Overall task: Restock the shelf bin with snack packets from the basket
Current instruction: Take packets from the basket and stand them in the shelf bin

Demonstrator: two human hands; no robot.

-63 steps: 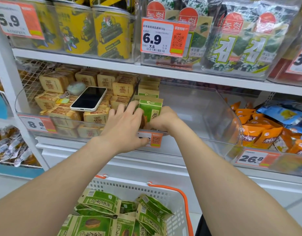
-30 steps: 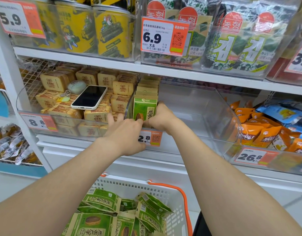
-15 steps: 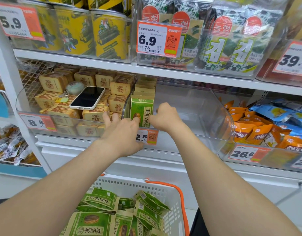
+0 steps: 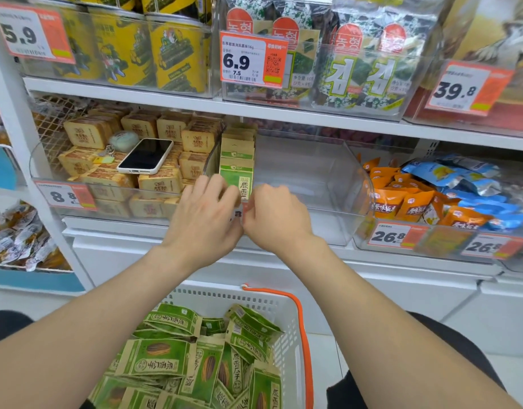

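Shelf bin [image 4: 336, 184]: clear plastic, standing on the middle shelf between a bin of tan packets [image 4: 160, 183] on its left and a bin of orange packets [image 4: 401, 203] on its right.

Its stock is a single row of green snack packets [image 4: 236, 169]. They stand upright against the bin's left wall and run from the front edge to the back.

Left hand [image 4: 204, 215]: at the front left corner of the shelf bin, back of the hand towards the camera. The fingers are bent forward, and their tips meet the lower left of the foremost packet. They hide the contact, so I cannot tell whether this is a pinch or a mere touch.

Right hand [image 4: 276, 216]: just beside the left, at the bin's front edge. The fingers are curled under, with the knuckles level with the lower right of the same packet. The fingertips are hidden, so I cannot tell whether they hold anything.

Basket [image 4: 213, 293]: white perforated plastic with an orange handle [image 4: 302, 335], on the floor below the shelf, between the forearms. It holds a loose heap of the same green packets [image 4: 165, 360], lying flat or tilted at various angles.

Other items: a smartphone [image 4: 146, 156] lies face up on top of the tan packets. A pale green charm [image 4: 123, 141] lies beside it.
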